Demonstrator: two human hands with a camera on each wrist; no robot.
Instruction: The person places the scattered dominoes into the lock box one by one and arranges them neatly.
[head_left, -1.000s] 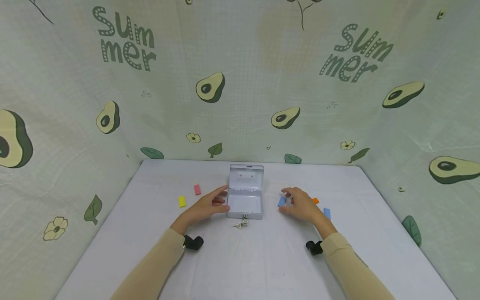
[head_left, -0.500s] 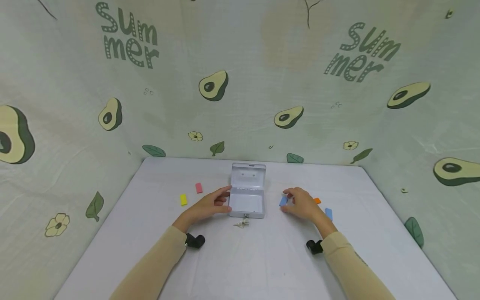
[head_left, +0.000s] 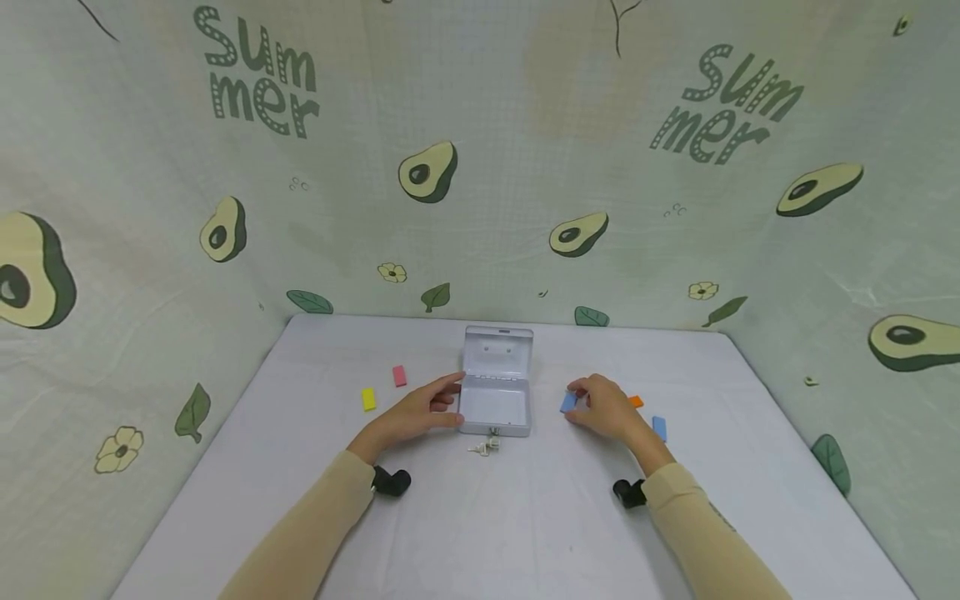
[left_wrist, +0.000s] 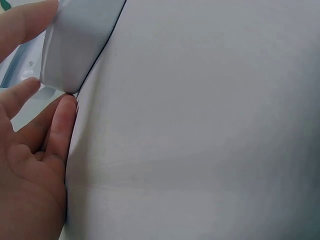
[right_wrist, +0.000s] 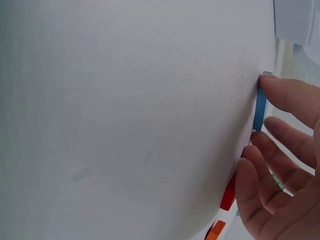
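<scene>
A silver-grey metal cash box [head_left: 495, 406] stands on the table with its lid [head_left: 497, 352] raised; its inside is bare. Keys [head_left: 487, 447] hang at the lock on its front. My left hand [head_left: 412, 417] rests against the box's left side, thumb and forefinger spread along the wall, as the left wrist view [left_wrist: 65, 55] of the box also shows. To the right of the box, my right hand [head_left: 606, 408] pinches a small blue block [head_left: 568, 402] by its ends, thumb at one and fingers at the other. That block [right_wrist: 260, 107] still lies at the tabletop.
A yellow block [head_left: 369, 399] and a pink block [head_left: 400, 376] lie left of the box. Beyond my right hand are an orange block [head_left: 636, 402] and another blue block [head_left: 659, 428]. A red block [right_wrist: 228, 192] shows under the right fingers. Patterned cloth [head_left: 495, 167] hangs behind the table.
My right thumb and fingers have drawn closer round the blue block. The left hand stays at the box. The head view has shifted slightly.
</scene>
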